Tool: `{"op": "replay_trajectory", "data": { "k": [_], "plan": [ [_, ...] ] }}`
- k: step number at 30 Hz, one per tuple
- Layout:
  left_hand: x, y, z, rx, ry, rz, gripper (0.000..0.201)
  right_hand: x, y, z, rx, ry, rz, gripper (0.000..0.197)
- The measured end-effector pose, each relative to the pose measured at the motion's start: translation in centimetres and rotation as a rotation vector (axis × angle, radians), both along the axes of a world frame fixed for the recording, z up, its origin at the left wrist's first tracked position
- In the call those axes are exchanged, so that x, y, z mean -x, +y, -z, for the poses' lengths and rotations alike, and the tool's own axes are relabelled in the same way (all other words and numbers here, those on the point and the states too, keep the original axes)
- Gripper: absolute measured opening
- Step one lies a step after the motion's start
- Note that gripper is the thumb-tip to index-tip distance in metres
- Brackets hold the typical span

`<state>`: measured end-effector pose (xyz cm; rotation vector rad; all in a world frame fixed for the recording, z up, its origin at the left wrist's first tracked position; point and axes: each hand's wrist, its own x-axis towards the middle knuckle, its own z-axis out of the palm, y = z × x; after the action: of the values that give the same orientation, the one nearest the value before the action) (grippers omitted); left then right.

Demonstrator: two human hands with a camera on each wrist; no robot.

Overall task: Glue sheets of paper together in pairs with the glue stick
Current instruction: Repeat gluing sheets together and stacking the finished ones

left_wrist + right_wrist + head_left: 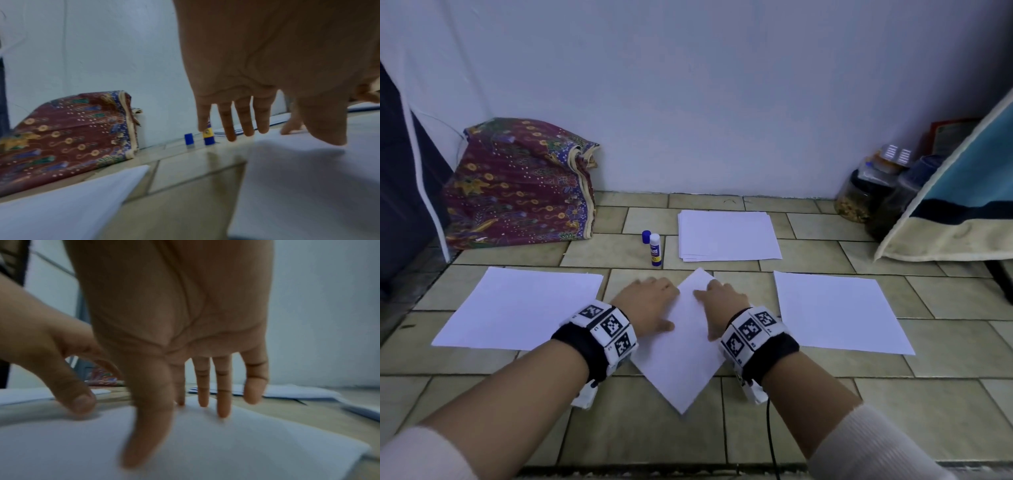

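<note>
While the tiled floor [688,428] carries everything here, the biggest things on it are the loose sheets: one sheet [524,308] at 9 o'clock, another sheet [839,311] at 3 o'clock, and a stack of paper [727,234] at 12 o'clock. In the middle lies the turned sheet [681,356], set like a diamond. The left hand [649,303] rests flat on its left edge, fingers straight, gripping nothing; the right hand [722,305] presses flat on its upper right part, fingers spread and also holding nothing. The step looks like smoothing a glued pair, though I cannot tell whether a second sheet lies beneath. To do it well, stroke outward from the centre with flat palms, keeping the corners matched. The glue stick [655,249] stands uncapped at 11 o'clock, its blue cap [646,236] just beside it.
</note>
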<state>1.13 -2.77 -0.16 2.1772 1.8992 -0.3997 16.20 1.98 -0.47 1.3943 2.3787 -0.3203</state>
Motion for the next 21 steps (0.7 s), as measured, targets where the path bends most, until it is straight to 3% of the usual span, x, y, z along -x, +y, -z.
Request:
{"op": "replay_trajectory", "data": {
  "k": [3, 7, 9, 14, 18, 21],
  "plan": [
    [-1.4, -0.8, 0.4, 0.005, -0.024, -0.021, 0.049, 1.2, -0.8, 0.2, -0.039, -0.023, 0.108, 0.043],
    [-1.7, -1.1, -0.2, -0.02, 0.002, -0.044, 0.04, 2.6, -2.0, 1.0, 0.01, 0.031, 0.151, 0.05],
    [-1.3, -1.3, 0.1, -0.037, -0.019, -0.081, 0.049, 2.9, -2.3, 1.0, 0.02, 0.056, 0.085, 0.064],
    [-0.3, -1.4, 1.6, 0.097, -0.084, -0.238, 0.107, 3.6, -2.1, 0.6, 0.048, 0.08, -0.024, 0.083],
    [-0.1, -1.5, 1.7, 0.134, -0.07, -0.208, 0.109, 4.1, -1.6, -0.5, 0.222, 0.101, -0.203, 0.1],
    [0.2, -1.7, 2.1, 0.124, -0.017, -0.194, 0.108, 3.1, -0.2, -0.7, 0.203, 0.036, -0.163, 0.104]
  ]
}}
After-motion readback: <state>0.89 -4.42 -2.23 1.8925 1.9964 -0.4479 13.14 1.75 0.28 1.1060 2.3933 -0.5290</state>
